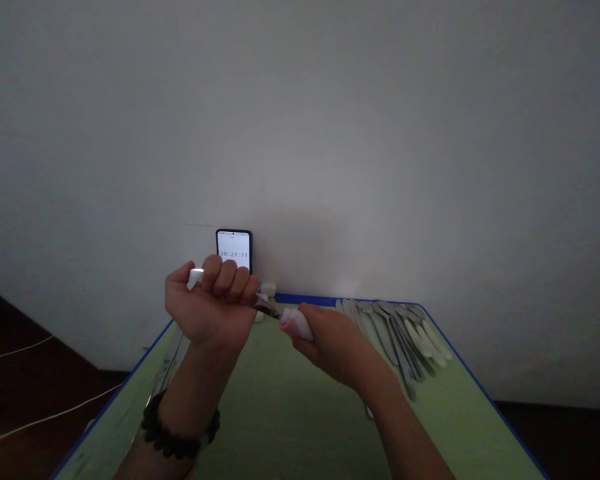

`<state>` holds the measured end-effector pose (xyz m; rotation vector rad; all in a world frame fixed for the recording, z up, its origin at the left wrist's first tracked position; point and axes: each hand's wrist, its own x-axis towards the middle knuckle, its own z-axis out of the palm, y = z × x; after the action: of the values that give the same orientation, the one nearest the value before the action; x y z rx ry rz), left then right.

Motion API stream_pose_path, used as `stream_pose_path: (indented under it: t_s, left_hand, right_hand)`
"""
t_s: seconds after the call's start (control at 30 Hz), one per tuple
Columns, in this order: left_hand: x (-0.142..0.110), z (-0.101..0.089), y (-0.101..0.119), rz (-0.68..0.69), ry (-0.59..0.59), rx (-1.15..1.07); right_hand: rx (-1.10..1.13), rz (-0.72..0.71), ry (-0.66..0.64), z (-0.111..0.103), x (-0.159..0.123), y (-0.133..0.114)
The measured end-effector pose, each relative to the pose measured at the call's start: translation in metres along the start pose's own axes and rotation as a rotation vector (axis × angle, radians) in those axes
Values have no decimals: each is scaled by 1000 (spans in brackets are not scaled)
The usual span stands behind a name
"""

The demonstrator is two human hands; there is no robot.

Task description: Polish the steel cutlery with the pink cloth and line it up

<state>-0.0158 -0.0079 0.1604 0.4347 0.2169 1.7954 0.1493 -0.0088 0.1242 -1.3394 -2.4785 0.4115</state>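
Note:
Raised over the table, my left hand (pixel 220 300) has its fingers wrapped round a shiny piece of cutlery (pixel 266 305), whose bright end pokes out by the thumb. The cutlery slants down to the right into a white and pink cloth (pixel 296 325). My right hand (pixel 333 337) is closed on that cloth, which covers the far end of the cutlery, so I cannot tell whether it is a knife, fork or spoon. A dark beaded bracelet circles my left wrist.
Several spoons and knives (pixel 403 340) lie bunched on the right of the green, blue-edged table (pixel 290 420). More cutlery (pixel 169 363) lies along the left edge. Behind my left hand, a phone (pixel 234 243) showing a timer leans on the wall, near small white objects (pixel 268 289).

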Motion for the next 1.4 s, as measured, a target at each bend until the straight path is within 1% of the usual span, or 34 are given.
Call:
stream_pose_path:
  t_s: [0.1,0.17,0.27,0.4,0.57,0.67,0.73,0.87,0.97,1.03,1.1,1.13,1.17,1.23,1.33,1.4]
  left_hand:
    - [-4,3,-12,-63,7,29]
    - [-4,2,-14,-66,3,34]
    - [1,-1,-8,-21,8,23]
    - [10,-7,2,14,56,9]
    - [16,-10,2,43,129,1]
    - [17,-8,3,62,162,15]
    - [18,-6,2,70,160,41]
    - [20,-1,-3,5,64,165]
    - [21,-7,-11,-40,-35,322]
    - [21,-16,-16,-116,-174,447]
    - [21,-25,-20,-253,-376,583]
    - [22,-28,-21,-279,-438,642]
    - [22,-31,-22,-283,-471,684]
    - [24,-34,-25,-229,-453,711]
    - [28,-33,-26,-123,-358,673]
    - [31,-33,-23,-53,-290,664]
  right_hand:
    - [47,-37,-9,3,2,-5]
    - [48,-47,-4,4,2,-2]
    - [20,-37,-10,3,3,7]
    - [-7,-4,-49,1,5,20]
    - [0,20,-28,-1,3,30]
    - [26,10,-14,-3,2,31]
    - [81,18,-33,-5,1,30]
    - [288,29,-124,-10,-2,25]
    - [424,27,-180,-12,-3,24]
    - [487,31,-185,-11,-2,23]
    - [513,29,-151,-9,-1,23]
    - [512,30,-136,-8,0,23]
    - [506,31,-129,-7,1,23]
    - [493,32,-137,-6,2,24]
    - [474,33,-162,-5,2,29]
    - [420,54,-160,-6,1,37]
